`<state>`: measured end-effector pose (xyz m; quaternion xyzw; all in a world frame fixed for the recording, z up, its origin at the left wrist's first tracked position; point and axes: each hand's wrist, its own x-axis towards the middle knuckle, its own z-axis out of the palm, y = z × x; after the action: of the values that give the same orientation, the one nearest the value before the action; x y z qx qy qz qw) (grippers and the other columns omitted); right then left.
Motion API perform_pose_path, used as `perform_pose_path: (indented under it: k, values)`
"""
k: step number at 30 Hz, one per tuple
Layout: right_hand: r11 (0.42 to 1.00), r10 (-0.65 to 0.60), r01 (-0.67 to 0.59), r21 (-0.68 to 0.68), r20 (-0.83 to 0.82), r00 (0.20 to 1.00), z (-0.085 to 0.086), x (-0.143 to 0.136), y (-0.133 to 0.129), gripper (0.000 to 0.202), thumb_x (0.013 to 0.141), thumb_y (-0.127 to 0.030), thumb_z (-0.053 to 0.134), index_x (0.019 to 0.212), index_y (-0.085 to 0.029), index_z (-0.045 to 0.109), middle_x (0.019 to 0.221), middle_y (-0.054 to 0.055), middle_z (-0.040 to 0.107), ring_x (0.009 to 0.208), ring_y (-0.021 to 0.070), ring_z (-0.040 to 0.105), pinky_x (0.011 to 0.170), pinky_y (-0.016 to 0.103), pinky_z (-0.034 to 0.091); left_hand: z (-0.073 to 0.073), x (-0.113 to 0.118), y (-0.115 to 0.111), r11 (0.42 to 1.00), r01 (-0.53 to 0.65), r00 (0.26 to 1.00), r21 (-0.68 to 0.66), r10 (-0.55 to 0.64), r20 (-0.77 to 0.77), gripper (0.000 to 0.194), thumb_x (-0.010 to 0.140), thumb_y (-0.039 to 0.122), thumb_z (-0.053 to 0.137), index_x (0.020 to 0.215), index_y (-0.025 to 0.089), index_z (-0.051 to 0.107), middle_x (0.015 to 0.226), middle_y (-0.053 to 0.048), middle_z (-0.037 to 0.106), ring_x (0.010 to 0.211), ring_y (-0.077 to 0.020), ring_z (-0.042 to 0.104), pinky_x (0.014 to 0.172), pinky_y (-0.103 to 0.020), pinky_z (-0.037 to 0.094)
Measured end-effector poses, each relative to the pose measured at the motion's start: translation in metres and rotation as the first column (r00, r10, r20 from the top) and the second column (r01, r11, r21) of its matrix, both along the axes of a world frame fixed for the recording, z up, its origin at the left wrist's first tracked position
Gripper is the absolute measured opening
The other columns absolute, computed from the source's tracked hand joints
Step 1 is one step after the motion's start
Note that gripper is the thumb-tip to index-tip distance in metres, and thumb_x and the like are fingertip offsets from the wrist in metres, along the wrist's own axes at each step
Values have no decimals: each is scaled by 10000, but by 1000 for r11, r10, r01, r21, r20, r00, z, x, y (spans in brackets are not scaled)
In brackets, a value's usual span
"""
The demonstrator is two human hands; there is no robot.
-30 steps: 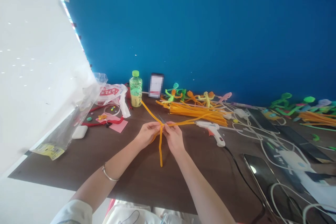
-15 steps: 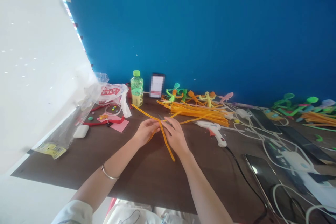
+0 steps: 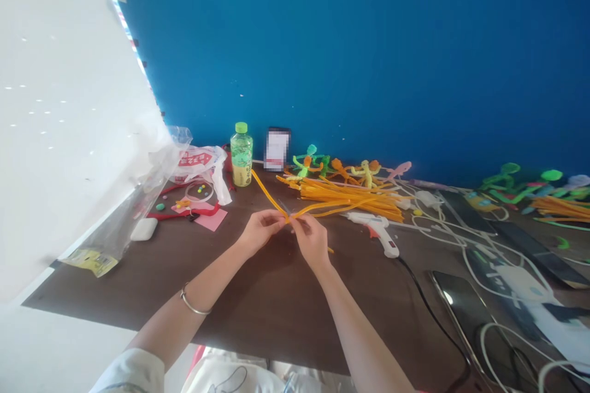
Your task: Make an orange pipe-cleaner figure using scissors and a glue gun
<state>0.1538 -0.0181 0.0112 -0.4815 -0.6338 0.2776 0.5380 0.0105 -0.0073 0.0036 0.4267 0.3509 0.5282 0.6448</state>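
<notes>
Just above the table's middle, orange pipe cleaners (image 3: 267, 192) cross where my two hands meet. My left hand (image 3: 262, 232) pinches them at the crossing with thumb and fingertips. Close against it, my right hand (image 3: 312, 239) is closed on the pipe cleaners from the other side. One fuzzy length slants up and left toward the bottle, and another runs off to the right. A short orange end pokes out beside my right hand. A thin grey piece stands up at the crossing; I cannot tell what it is. The fingertips hide the join itself.
Behind my hands lies a bundle of orange pipe cleaners (image 3: 350, 196), with small pipe-cleaner figures (image 3: 366, 172) behind it. A green-capped bottle (image 3: 241, 156) stands at the back. Right are a glue gun (image 3: 375, 230), a phone (image 3: 465, 313) and tangled cables. Plastic bags (image 3: 198, 163) lie left.
The crossing has turned: the end that hung toward me is no longer there, and the left length points more steeply upward. My right fingers have curled in to meet the left fingertips.
</notes>
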Motion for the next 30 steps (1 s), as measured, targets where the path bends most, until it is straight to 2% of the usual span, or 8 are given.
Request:
perform_pose_path:
  k: [5, 8, 10, 15, 18, 20, 23, 30]
  values:
    - [974, -42, -11, -225, -229, 973, 5, -6, 0, 245, 699, -402, 629, 654, -170, 563, 514, -20, 559, 445, 109, 510, 439, 224, 421, 0, 0, 0, 986, -5, 978, 164, 39, -203, 182, 642, 289, 687, 751, 144, 666, 771, -57, 660, 734, -152, 593, 729, -277, 454]
    - [940, -62, -63, -336, -348, 936, 4, -6, 1, 292, 641, -429, 671, 680, -160, 566, 498, -28, 541, 432, 104, 504, 386, 200, 382, 1, -1, 0, 965, 35, 961, 259, 38, -274, 160, 662, 283, 664, 761, 158, 674, 767, -58, 662, 739, -163, 597, 716, -279, 466]
    - [935, -85, -47, -353, -350, 933, 3, -6, 1, 314, 617, -434, 687, 713, -160, 566, 509, -26, 556, 426, 107, 510, 373, 197, 377, 2, 0, -1, 959, 17, 953, 284, 71, -295, 154, 660, 280, 661, 756, 160, 674, 758, -57, 662, 715, -160, 597, 684, -270, 472]
    - [982, -100, 78, -173, -122, 987, 3, -4, -1, 217, 692, -386, 632, 696, -173, 588, 587, 9, 623, 458, 131, 560, 467, 255, 466, -2, 0, -1, 976, -23, 956, 215, 84, -280, 173, 657, 287, 663, 752, 144, 674, 765, -65, 673, 710, -165, 609, 696, -278, 476]
    - [998, -59, 58, 11, 102, 993, 4, 0, -2, 157, 764, -318, 559, 760, -189, 648, 707, 45, 664, 586, 164, 614, 597, 301, 510, -3, -2, 1, 979, -28, 960, 202, 83, -266, 178, 669, 292, 654, 772, 149, 678, 791, -67, 676, 735, -167, 611, 713, -281, 474]
    - [994, -26, 1, 111, 222, 975, 3, 2, -2, 161, 781, -274, 528, 823, -203, 666, 798, 60, 672, 684, 183, 627, 649, 318, 516, -3, -3, 2, 976, -40, 961, 214, 96, -258, 174, 669, 292, 655, 774, 155, 680, 803, -64, 678, 756, -169, 612, 734, -286, 473]
    - [980, -19, -51, 191, 350, 936, 2, 4, 0, 202, 796, -213, 486, 885, -209, 668, 829, 60, 656, 714, 181, 615, 674, 321, 513, -2, -4, 3, 974, -41, 964, 223, 97, -247, 182, 659, 294, 664, 781, 160, 684, 816, -64, 682, 774, -175, 617, 750, -297, 478]
    - [931, -132, -93, 352, 562, 817, -4, 3, 1, 307, 861, -120, 359, 949, -194, 643, 823, 82, 609, 782, 199, 566, 735, 341, 488, 1, -2, 2, 974, -29, 979, 223, 73, -192, 217, 639, 295, 685, 804, 155, 661, 819, -59, 672, 777, -161, 618, 768, -300, 485]
